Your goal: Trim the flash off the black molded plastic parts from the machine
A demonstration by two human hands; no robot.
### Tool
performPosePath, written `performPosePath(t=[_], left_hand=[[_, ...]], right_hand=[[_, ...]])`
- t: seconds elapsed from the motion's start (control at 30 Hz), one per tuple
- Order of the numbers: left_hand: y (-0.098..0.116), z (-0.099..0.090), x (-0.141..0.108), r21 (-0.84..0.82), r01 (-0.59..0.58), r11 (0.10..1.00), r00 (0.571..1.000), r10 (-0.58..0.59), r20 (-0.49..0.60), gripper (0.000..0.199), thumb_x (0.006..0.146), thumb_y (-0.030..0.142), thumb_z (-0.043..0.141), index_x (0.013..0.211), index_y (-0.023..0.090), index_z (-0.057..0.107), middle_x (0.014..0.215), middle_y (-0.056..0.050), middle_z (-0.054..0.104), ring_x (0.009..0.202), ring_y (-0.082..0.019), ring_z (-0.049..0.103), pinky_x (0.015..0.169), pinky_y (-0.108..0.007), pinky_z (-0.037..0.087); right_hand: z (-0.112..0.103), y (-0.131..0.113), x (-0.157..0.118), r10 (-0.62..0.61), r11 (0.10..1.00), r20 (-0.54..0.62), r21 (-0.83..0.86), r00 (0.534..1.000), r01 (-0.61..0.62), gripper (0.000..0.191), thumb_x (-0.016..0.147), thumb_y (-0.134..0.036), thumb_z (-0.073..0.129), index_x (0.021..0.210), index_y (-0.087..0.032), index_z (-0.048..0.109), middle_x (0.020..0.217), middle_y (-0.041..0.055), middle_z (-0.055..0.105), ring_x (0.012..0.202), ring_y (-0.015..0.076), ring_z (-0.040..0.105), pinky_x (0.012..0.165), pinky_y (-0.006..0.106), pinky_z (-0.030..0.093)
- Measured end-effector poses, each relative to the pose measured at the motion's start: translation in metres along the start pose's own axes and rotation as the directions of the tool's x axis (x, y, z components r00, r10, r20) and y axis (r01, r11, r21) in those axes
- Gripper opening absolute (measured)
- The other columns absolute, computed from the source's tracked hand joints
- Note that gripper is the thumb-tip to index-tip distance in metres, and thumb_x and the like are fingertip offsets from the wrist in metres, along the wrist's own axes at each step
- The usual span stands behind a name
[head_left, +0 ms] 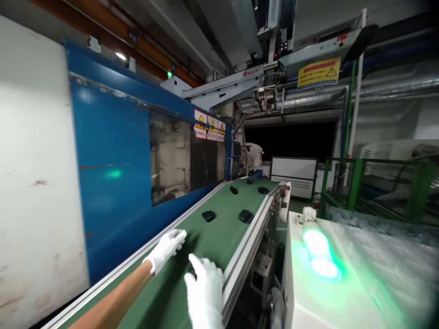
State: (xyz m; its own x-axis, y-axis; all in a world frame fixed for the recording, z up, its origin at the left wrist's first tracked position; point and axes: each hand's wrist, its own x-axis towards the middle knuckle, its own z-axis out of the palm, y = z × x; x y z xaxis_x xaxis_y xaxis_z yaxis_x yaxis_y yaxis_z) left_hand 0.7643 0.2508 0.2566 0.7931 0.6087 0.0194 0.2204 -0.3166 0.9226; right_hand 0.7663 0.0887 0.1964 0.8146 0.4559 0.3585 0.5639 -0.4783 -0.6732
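Observation:
My left hand [168,249], in a white glove, hovers over the near left part of a green conveyor belt [219,237], its fingers stretched forward and nothing seen in them. To its right, my right hand [205,285], also gloved in white, is over the belt near the right rail with its fingers apart; a small dark patch beside its thumb is too unclear to name. Beyond both hands lie a black part [208,215] on the left and another black part [245,216] on the right. Smaller black parts [233,190] rest farther up the belt.
A blue machine [113,183] with a window runs along the left. At the right stand a white box with a glowing green lamp [317,249], clear plastic wrapping [387,256] and a green railing [353,183]. A robotic arm [226,87] hangs above the belt's far end.

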Motion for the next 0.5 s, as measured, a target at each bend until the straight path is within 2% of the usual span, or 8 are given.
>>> performPosePath(t=[0.07, 0.1, 0.17, 0.23, 0.3, 0.37, 0.5], left_hand=[[0.017, 0.022, 0.048, 0.055, 0.014, 0.998, 0.999, -0.012, -0.029, 0.034, 0.102, 0.044, 0.049, 0.112, 0.013, 0.057, 0.087, -0.003, 0.06, 0.066, -0.012, 0.053, 0.061, -0.026, 0.044], [0.025, 0.033, 0.069, 0.081, 0.02, 0.997, 0.999, -0.017, -0.04, 0.036, 0.102, 0.046, 0.047, 0.112, 0.013, 0.057, 0.084, -0.002, 0.058, 0.062, -0.011, 0.051, 0.058, -0.026, 0.044], [0.039, 0.054, 0.103, 0.141, 0.024, 0.99, 0.999, -0.018, -0.043, 0.034, 0.101, 0.046, 0.051, 0.109, 0.013, 0.057, 0.083, -0.001, 0.057, 0.061, -0.01, 0.049, 0.057, -0.025, 0.044], [0.048, 0.069, 0.125, 0.21, 0.015, 0.978, 1.0, -0.014, -0.006, 0.029, 0.097, 0.042, 0.06, 0.103, 0.013, 0.059, 0.085, -0.001, 0.058, 0.064, -0.011, 0.051, 0.059, -0.025, 0.047], [0.051, 0.078, 0.135, 0.265, -0.007, 0.964, 0.998, -0.009, 0.059, 0.023, 0.094, 0.035, 0.065, 0.096, 0.012, 0.061, 0.083, 0.0, 0.058, 0.066, -0.011, 0.053, 0.06, -0.025, 0.048], [0.051, 0.08, 0.134, 0.288, -0.039, 0.957, 0.992, 0.002, 0.13, 0.019, 0.093, 0.03, 0.066, 0.09, 0.012, 0.061, 0.078, 0.001, 0.057, 0.063, -0.01, 0.052, 0.059, -0.024, 0.048], [0.043, 0.075, 0.109, 0.201, -0.085, 0.976, 0.981, 0.048, 0.186, 0.014, 0.09, 0.021, 0.069, 0.084, 0.012, 0.06, 0.074, 0.003, 0.057, 0.062, -0.009, 0.052, 0.059, -0.023, 0.048]], right_hand=[[0.002, -0.001, 0.004, 0.076, 0.995, 0.028, 0.056, 0.997, -0.078, 0.061, 0.08, -0.015, 0.071, 0.136, -0.034, 0.06, 0.111, 0.0089, 0.071, 0.104, 0.0365, 0.061, 0.091, 0.053, 0.043], [0.003, -0.001, 0.006, 0.119, 0.989, 0.035, 0.083, 0.992, -0.122, 0.06, 0.077, -0.013, 0.073, 0.132, -0.032, 0.062, 0.109, 0.0094, 0.071, 0.105, 0.0376, 0.06, 0.091, 0.053, 0.043], [0.004, 0.001, 0.008, 0.172, 0.974, 0.036, 0.141, 0.984, -0.176, 0.045, 0.071, -0.012, 0.077, 0.112, -0.03, 0.068, 0.102, 0.008, 0.071, 0.103, 0.0384, 0.06, 0.09, 0.054, 0.042], [0.004, 0.003, 0.009, 0.172, 0.967, 0.033, 0.184, 0.984, -0.176, 0.034, 0.067, -0.016, 0.08, 0.096, -0.03, 0.07, 0.097, 0.0056, 0.072, 0.098, 0.0383, 0.062, 0.087, 0.054, 0.043], [0.002, 0.007, 0.009, 0.131, 0.963, 0.029, 0.233, 0.991, -0.134, 0.031, 0.065, -0.025, 0.084, 0.093, -0.032, 0.073, 0.093, 0.0041, 0.073, 0.095, 0.0387, 0.064, 0.086, 0.055, 0.045], [0.001, 0.009, 0.01, 0.061, 0.962, 0.02, 0.264, 0.998, -0.064, 0.03, 0.065, -0.032, 0.084, 0.094, -0.034, 0.075, 0.091, 0.004, 0.074, 0.092, 0.038, 0.065, 0.089, 0.056, 0.046], [-0.001, 0.011, 0.012, -0.023, 0.961, 0.013, 0.277, 1.0, 0.018, 0.032, 0.069, -0.035, 0.08, 0.1, -0.033, 0.077, 0.099, 0.0051, 0.076, 0.09, 0.0332, 0.069, 0.093, 0.051, 0.05]])
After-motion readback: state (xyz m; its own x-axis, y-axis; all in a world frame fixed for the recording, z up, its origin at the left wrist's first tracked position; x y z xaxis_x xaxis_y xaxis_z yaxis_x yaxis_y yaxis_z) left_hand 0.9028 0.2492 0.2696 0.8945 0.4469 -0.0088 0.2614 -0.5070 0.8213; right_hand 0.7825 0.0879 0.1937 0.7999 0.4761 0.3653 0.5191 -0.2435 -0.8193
